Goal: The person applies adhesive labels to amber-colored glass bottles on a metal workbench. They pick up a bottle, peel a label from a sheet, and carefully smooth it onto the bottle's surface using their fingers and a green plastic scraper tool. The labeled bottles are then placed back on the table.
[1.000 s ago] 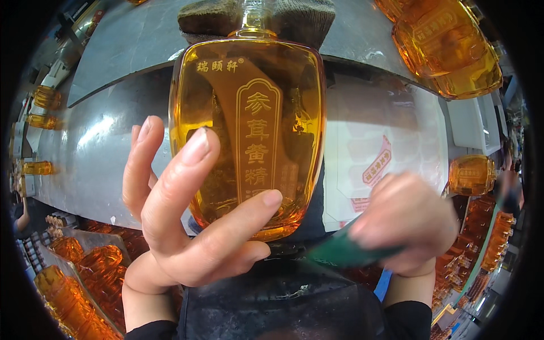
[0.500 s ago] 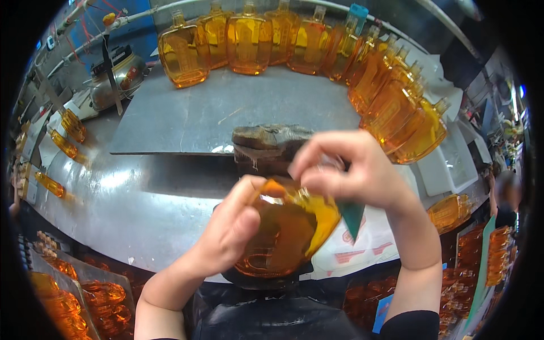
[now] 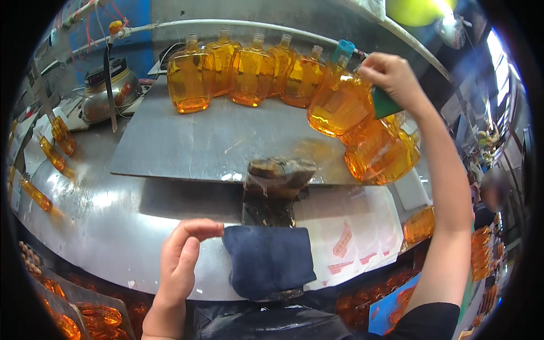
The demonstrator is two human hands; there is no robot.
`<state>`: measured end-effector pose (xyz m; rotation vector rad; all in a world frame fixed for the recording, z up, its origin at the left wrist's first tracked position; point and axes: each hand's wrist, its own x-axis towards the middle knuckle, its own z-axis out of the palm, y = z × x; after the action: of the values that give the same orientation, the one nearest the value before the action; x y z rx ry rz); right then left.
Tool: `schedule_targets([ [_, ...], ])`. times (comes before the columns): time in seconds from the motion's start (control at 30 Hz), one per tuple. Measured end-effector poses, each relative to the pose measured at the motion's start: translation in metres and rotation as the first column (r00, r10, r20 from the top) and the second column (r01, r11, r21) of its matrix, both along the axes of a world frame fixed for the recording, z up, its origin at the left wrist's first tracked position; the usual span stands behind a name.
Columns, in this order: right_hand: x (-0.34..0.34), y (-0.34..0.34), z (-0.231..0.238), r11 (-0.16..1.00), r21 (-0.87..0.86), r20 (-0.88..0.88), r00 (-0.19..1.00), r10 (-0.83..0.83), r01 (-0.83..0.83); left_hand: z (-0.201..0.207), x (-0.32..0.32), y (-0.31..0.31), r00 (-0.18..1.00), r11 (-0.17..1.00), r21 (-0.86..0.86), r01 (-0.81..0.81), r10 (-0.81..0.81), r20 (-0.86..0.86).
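My right hand (image 3: 394,82) reaches far to the right with its fingers closed at the neck of an amber glass bottle (image 3: 340,105). That bottle leans among others at the bend of the row. A dark green flat piece (image 3: 386,105) hangs under the same hand, partly hidden by it. My left hand (image 3: 184,258) holds nothing; its thumb and fingers are apart. Just right of it lies a dark blue cloth pad (image 3: 269,260). Beyond the pad stands a worn, dark block (image 3: 277,173) at the metal board's edge.
Several amber bottles (image 3: 252,76) stand along the back of the metal board (image 3: 187,141). More bottles (image 3: 379,153) crowd its right side. A printed white sheet (image 3: 362,232) covers the bench at right. A round metal device (image 3: 110,93) sits back left.
The bottle has gone from above the pad to the row at far right, in my right hand. My left hand has let go of it and moved left. The view has shifted.
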<state>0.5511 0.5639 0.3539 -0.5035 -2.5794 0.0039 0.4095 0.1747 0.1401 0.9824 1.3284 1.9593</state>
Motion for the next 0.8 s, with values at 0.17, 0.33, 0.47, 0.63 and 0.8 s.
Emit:
schedule_targets([
  [0.17, -0.060, 0.056, -0.039, 0.999, -0.016, 0.158, 0.987, -0.032, 0.035, -0.019, -0.022, -0.016, 0.998, 0.985, -0.160, -0.062, 0.061, -0.007],
  [0.33, -0.031, 0.103, -0.051, 0.993, -0.088, 0.072, 0.995, -0.068, 0.074, -0.029, -0.045, -0.014, 0.992, 0.966, -0.225, -0.124, 0.118, -0.039],
  [0.47, -0.048, 0.034, -0.043, 0.915, 0.382, -0.081, 0.991, -0.110, 0.133, -0.052, -0.062, -0.045, 0.909, 0.882, -0.225, -0.414, 0.389, -0.147],
  [0.63, -0.081, -0.176, -0.059, 0.733, 0.271, -0.150, 0.725, 0.673, -0.624, -0.035, -0.044, -0.112, 0.626, 0.572, -0.284, -0.770, 0.589, -0.512],
  [0.8, -0.059, -0.298, -0.070, 0.447, 0.115, 0.166, 0.461, 0.872, -0.887, -0.027, -0.133, -0.138, 0.339, 0.387, 0.036, -0.921, 0.846, -0.410],
])
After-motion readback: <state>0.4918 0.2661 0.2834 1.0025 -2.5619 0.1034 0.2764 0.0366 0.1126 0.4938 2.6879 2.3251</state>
